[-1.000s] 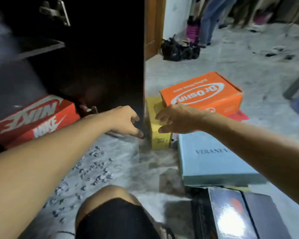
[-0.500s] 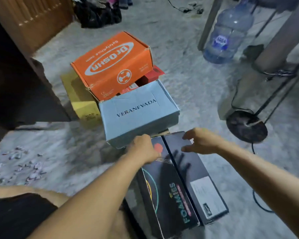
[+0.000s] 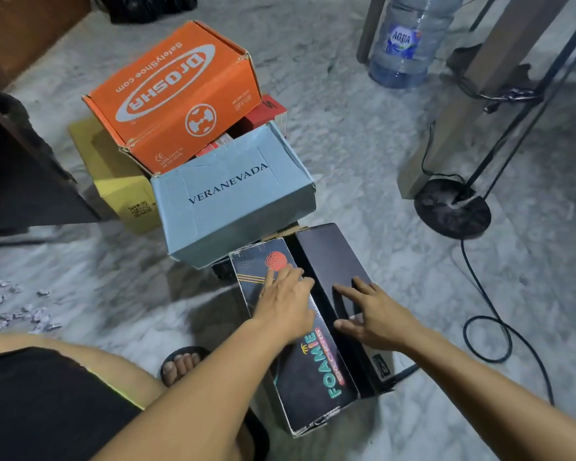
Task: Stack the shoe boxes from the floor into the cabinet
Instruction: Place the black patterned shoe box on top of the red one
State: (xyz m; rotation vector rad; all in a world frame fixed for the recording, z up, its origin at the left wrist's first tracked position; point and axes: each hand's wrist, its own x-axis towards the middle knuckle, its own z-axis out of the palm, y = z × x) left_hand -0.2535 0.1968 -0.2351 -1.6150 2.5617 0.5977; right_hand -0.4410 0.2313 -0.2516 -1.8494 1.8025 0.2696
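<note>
A black "Foamie" shoe box (image 3: pixel 316 377) lies on the floor closest to me. My left hand (image 3: pixel 288 304) rests flat on its lid, fingers spread. My right hand (image 3: pixel 371 314) lies open on the box's dark right side panel (image 3: pixel 330 254), thumb near the lid edge. Behind it sits a pale blue "Veranevada" box (image 3: pixel 233 201), then an orange "Dr.Osha" box (image 3: pixel 177 91) stacked on a red box (image 3: pixel 266 113), with a yellow box (image 3: pixel 120 181) to the left. The dark cabinet's side (image 3: pixel 17 174) shows at the left edge.
A large water bottle (image 3: pixel 406 44) stands at the upper right beside wooden legs (image 3: pixel 463 104). A round black stand base (image 3: pixel 453 207) and its cable (image 3: pixel 486 294) lie right of the boxes. Small crumpled scraps (image 3: pixel 20 307) litter the floor on the left. My knee and sandalled foot (image 3: pixel 180 364) are below.
My view swung from the cabinet and yellow box down to the black box. Both hands came back from the cabinet edge and settled on the black box, sliding lower along it.
</note>
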